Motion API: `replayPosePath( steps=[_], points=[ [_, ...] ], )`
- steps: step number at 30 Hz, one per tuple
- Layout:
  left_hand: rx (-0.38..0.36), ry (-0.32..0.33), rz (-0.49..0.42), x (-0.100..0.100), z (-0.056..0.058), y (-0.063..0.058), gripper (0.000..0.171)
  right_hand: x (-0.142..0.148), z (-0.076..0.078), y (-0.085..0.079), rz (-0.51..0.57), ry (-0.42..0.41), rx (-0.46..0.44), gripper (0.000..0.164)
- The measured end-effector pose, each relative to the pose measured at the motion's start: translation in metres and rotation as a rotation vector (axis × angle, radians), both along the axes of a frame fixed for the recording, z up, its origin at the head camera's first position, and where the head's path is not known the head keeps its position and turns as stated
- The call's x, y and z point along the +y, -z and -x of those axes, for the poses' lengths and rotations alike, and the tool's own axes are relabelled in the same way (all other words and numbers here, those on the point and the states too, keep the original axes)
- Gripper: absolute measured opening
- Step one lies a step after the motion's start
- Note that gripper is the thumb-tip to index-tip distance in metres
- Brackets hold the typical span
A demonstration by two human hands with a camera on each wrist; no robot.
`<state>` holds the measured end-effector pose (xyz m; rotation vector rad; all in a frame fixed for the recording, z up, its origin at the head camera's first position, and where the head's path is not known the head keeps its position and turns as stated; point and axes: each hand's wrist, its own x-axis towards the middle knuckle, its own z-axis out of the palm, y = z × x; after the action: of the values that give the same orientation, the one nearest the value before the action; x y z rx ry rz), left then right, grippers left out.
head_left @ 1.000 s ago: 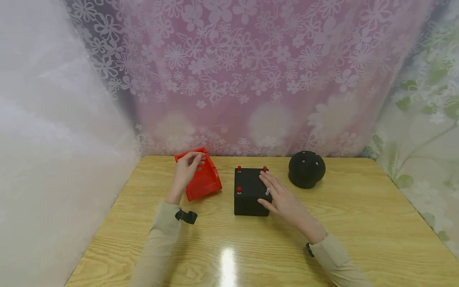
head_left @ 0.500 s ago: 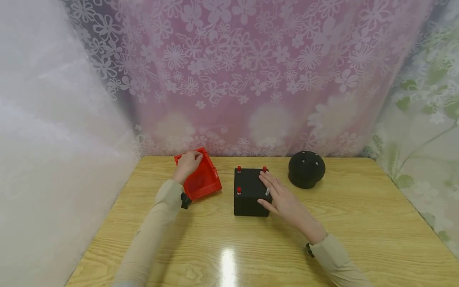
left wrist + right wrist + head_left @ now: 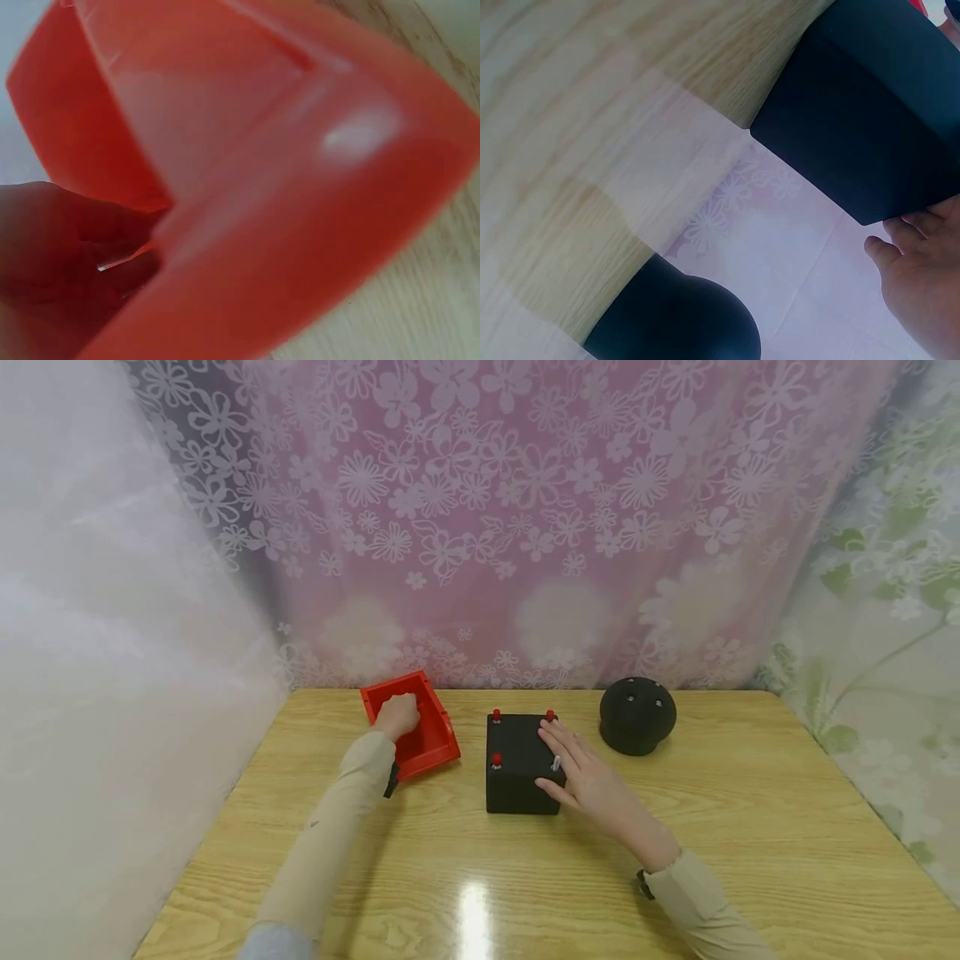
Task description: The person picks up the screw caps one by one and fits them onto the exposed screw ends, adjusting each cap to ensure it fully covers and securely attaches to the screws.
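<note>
My left hand (image 3: 397,716) reaches down into a red open-fronted plastic bin (image 3: 436,745) at the back left. In the left wrist view its fingers (image 3: 90,217) are partly behind the bin's wall, with a thin shiny sliver showing between them; I cannot tell whether they hold anything. A black box (image 3: 516,739) stands in the middle of the table. Red caps (image 3: 497,760) top the posts at three of its corners, while a bare silver post (image 3: 556,763) rises at the front right corner. My right hand (image 3: 600,789) rests on the box's right side, fingers extended along the top.
A rounded black object (image 3: 637,717) with small metal studs on top stands on a narrower base, behind and right of the box. The wooden table (image 3: 570,902) ends at a pink flowered curtain (image 3: 525,527) at the back, with pale curtains at both sides.
My left hand has lowered from above the bin's back edge into the bin, its forearm shifting over. The right hand has stayed on the box.
</note>
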<state>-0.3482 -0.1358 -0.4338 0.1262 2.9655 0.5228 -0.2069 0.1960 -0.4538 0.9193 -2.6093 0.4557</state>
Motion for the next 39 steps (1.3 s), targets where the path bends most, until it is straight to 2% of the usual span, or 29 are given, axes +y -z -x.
replayPosePath(
  steps=[4,10,16,23,27,34,39],
  points=[
    [0.024,-0.002,-0.002,-0.001,0.0,0.002,0.015,0.0,-0.001,0.0,-0.003,0.0,-0.004,0.079],
    [0.107,-0.01,-0.008,-0.002,0.002,0.002,0.028,0.0,-0.002,-0.001,0.011,-0.01,0.013,0.078],
    [0.054,0.003,0.007,0.001,0.001,0.007,0.01,0.0,-0.002,-0.001,0.002,-0.016,0.022,0.078],
    [0.037,0.035,-0.027,0.005,0.0,0.013,0.012,0.0,-0.002,-0.002,0.004,-0.016,0.022,0.078],
    [0.031,0.042,-0.015,0.005,-0.002,0.01,0.012,-0.001,-0.002,-0.001,0.0,-0.013,0.021,0.078],
    [-0.014,0.059,-0.039,0.002,-0.004,-0.001,0.033,-0.001,-0.001,0.0,0.01,-0.014,0.018,0.078],
    [-0.056,0.028,-0.12,-0.002,-0.007,-0.006,0.019,0.0,-0.001,-0.001,0.016,-0.02,0.019,0.078]
  ],
)
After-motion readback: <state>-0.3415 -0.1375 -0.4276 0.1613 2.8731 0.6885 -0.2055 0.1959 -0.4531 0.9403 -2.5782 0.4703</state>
